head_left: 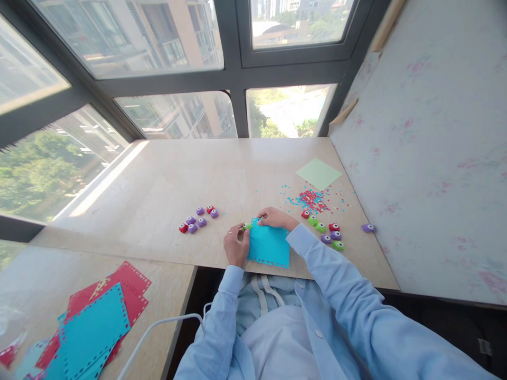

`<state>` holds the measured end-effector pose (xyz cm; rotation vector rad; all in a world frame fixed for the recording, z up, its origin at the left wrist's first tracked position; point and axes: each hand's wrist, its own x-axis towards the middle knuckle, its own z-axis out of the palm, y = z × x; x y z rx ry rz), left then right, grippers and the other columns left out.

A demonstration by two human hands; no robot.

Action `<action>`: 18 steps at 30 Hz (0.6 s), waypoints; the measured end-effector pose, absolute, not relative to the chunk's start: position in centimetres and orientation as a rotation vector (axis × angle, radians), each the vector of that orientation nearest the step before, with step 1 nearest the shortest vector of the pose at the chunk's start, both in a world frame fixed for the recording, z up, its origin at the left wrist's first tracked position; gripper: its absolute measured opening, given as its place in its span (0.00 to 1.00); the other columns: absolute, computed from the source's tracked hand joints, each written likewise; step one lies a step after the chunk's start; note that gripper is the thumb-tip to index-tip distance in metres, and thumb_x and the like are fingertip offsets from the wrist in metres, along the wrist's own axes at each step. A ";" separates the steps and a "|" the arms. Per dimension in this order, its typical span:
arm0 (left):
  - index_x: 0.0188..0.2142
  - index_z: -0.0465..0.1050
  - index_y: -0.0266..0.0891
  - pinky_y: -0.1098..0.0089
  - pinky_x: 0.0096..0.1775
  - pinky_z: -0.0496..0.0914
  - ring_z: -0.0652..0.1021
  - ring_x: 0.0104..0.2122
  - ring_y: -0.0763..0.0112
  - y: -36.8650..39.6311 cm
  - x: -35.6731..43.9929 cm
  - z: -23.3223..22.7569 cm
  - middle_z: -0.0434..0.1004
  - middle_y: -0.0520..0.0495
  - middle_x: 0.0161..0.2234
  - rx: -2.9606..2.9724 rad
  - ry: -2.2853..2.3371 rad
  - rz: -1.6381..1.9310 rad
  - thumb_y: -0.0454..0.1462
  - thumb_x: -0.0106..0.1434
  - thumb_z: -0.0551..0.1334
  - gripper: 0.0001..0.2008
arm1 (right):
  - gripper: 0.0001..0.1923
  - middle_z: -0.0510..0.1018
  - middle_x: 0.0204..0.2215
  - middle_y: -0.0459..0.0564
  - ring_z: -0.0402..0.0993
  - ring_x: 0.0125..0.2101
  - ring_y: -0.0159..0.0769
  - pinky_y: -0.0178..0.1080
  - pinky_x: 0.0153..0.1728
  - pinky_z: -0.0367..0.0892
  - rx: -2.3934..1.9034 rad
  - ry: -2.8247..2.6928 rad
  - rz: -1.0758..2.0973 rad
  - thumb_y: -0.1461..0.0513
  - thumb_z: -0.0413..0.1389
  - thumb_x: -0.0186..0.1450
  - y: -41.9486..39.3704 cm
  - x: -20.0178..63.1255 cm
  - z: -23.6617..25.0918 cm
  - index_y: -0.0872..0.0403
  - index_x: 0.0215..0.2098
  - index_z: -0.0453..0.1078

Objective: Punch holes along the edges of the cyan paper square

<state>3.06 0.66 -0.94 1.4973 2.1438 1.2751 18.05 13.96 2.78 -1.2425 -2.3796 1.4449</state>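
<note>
A turquoise paper square (pixel 269 245) with punched holes along its edges lies on the pale table (pixel 158 184) near the front edge. My left hand (pixel 236 245) holds its left edge and pinches a small green hole punch (pixel 247 226) at the sheet's top left corner. My right hand (pixel 274 217) rests on the sheet's top edge, touching the same punch.
Several red and purple punches (pixel 198 219) sit to the left, more red, green and purple ones (pixel 327 232) to the right. Paper confetti (pixel 311 200) and a pale green sheet (pixel 318 173) lie behind. Red and turquoise punched sheets (pixel 95 316) are stacked at the lower left.
</note>
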 end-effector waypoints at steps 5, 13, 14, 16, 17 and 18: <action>0.42 0.75 0.39 0.60 0.41 0.71 0.79 0.35 0.62 0.7 3.0 -1.0 0.81 0.44 0.36 1.493 2.148 1.280 0.40 0.61 0.61 0.12 | 0.14 0.70 0.21 0.42 0.62 0.24 0.28 0.31 0.25 0.56 -1.219 -2.377 1.451 0.62 0.58 0.56 14.2 18.6 2.9 0.62 0.38 0.78; 0.42 0.75 0.40 0.61 0.41 0.71 0.79 0.36 0.62 0.6 3.1 -0.8 0.81 0.44 0.37 1.482 2.128 1.284 0.40 0.61 0.61 0.11 | 0.14 0.72 0.21 0.42 0.64 0.24 0.29 0.31 0.26 0.57 -1.190 -2.400 1.452 0.61 0.58 0.56 14.5 18.6 2.6 0.61 0.37 0.79; 0.42 0.75 0.40 0.61 0.41 0.71 0.79 0.36 0.62 0.6 3.1 -0.7 0.80 0.44 0.37 1.480 2.127 1.286 0.40 0.61 0.61 0.11 | 0.14 0.72 0.21 0.42 0.64 0.24 0.29 0.31 0.26 0.57 -1.186 -2.403 1.451 0.61 0.58 0.56 14.5 18.5 2.6 0.61 0.37 0.79; 0.42 0.75 0.40 0.61 0.41 0.70 0.79 0.36 0.62 0.6 3.2 -0.7 0.80 0.44 0.37 1.483 2.124 1.285 0.40 0.61 0.61 0.11 | 0.14 0.73 0.22 0.43 0.65 0.25 0.30 0.31 0.27 0.57 -1.179 -2.413 1.447 0.61 0.58 0.56 14.5 18.5 2.6 0.60 0.37 0.79; 0.42 0.75 0.40 0.61 0.41 0.70 0.79 0.35 0.62 0.6 3.2 -0.7 0.80 0.44 0.37 1.486 2.122 1.283 0.40 0.61 0.61 0.11 | 0.14 0.74 0.22 0.43 0.65 0.25 0.30 0.31 0.27 0.58 -1.175 -2.418 1.444 0.61 0.58 0.56 14.5 18.5 2.6 0.61 0.37 0.79; 0.42 0.75 0.40 0.62 0.41 0.70 0.79 0.35 0.62 0.6 3.2 -0.7 0.80 0.45 0.37 1.489 2.121 1.282 0.39 0.60 0.61 0.11 | 0.14 0.74 0.22 0.44 0.66 0.25 0.30 0.31 0.27 0.58 -1.173 -2.423 1.440 0.62 0.58 0.56 14.5 18.5 2.6 0.60 0.37 0.79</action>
